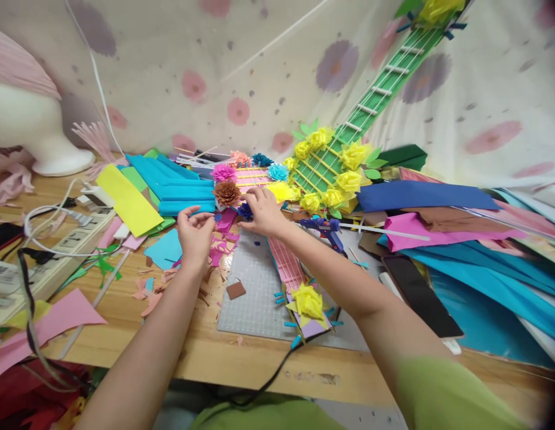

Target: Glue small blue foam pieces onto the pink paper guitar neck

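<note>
My left hand (196,232) is closed in a loose pinch left of the small paper guitar. A bit of dark blue shows by its fingertips, too small to make out. My right hand (264,213) reaches over the guitar body, thumb and fingers around a dark blue paper flower (244,211). Beside that sit a brown paper flower (227,193), a magenta one (224,172) and a light blue one (278,172) on the body's edge. The pink neck (287,263) runs toward me under my right forearm, ending in a yellow flower (307,300).
A larger green guitar (320,171) with yellow flowers leans against the back curtain. A glue gun (324,230) lies right of my right wrist. A cutting mat (250,310), a brown paper square (236,290), a phone (421,295), crepe paper (170,179) and a power strip (58,257) surround the work.
</note>
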Action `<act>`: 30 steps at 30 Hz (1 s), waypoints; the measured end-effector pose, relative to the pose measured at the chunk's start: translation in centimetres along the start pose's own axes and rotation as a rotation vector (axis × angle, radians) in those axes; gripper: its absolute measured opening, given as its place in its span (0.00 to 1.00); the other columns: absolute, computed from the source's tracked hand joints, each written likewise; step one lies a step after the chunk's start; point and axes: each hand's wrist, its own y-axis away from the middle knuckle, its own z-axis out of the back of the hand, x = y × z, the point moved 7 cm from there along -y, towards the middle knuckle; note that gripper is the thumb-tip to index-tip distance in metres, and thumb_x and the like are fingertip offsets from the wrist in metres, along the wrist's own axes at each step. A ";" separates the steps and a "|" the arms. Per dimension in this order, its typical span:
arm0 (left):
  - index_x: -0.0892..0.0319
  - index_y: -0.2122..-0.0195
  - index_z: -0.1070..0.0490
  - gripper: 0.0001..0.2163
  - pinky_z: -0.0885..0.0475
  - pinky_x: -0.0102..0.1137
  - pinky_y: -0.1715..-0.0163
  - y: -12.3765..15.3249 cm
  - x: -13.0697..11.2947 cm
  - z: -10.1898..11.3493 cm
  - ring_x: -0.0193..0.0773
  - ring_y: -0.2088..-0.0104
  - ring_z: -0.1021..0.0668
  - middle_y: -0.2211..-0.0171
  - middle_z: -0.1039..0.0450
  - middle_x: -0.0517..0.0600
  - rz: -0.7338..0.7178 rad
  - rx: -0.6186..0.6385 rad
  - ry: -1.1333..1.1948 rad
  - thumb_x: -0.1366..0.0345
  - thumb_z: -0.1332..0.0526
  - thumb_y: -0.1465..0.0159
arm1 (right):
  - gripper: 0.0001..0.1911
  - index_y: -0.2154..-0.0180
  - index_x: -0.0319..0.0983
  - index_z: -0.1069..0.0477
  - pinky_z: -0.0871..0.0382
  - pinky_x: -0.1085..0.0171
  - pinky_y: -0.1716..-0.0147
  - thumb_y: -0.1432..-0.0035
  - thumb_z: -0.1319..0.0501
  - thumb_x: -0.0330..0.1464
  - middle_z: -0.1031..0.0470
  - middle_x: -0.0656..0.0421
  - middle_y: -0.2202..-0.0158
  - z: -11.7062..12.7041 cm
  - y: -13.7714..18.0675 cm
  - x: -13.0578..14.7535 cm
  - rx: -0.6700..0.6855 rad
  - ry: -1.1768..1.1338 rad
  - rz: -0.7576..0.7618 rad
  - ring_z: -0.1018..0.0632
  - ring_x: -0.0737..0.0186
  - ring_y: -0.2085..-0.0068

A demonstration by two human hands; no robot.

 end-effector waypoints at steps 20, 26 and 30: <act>0.55 0.59 0.40 0.24 0.32 0.27 0.73 -3.5 -1.9 -5.8 0.34 0.77 0.25 0.77 0.29 0.42 -0.309 0.335 -0.440 0.79 0.38 0.56 | 0.07 0.69 0.38 0.29 0.42 0.59 0.54 0.45 0.45 0.28 0.27 0.54 0.65 -1.1 0.3 -1.2 -0.089 -0.205 -0.040 0.33 0.57 0.57; 0.56 0.61 0.35 0.24 0.31 0.32 0.71 -4.0 -1.5 -7.9 0.39 0.76 0.25 0.80 0.29 0.42 -0.405 0.412 -0.645 0.82 0.38 0.58 | 0.05 0.70 0.38 0.30 0.41 0.60 0.54 0.46 0.45 0.28 0.27 0.54 0.66 -1.2 0.6 -1.3 -0.102 -0.203 -0.041 0.32 0.58 0.58; 0.56 0.61 0.33 0.22 0.31 0.33 0.69 -3.9 -1.4 -8.6 0.42 0.74 0.24 0.80 0.29 0.44 -0.395 0.431 -0.756 0.81 0.38 0.57 | 0.05 0.70 0.39 0.30 0.41 0.59 0.54 0.45 0.45 0.28 0.27 0.54 0.66 -1.2 0.6 -1.3 -0.094 -0.186 -0.020 0.33 0.57 0.58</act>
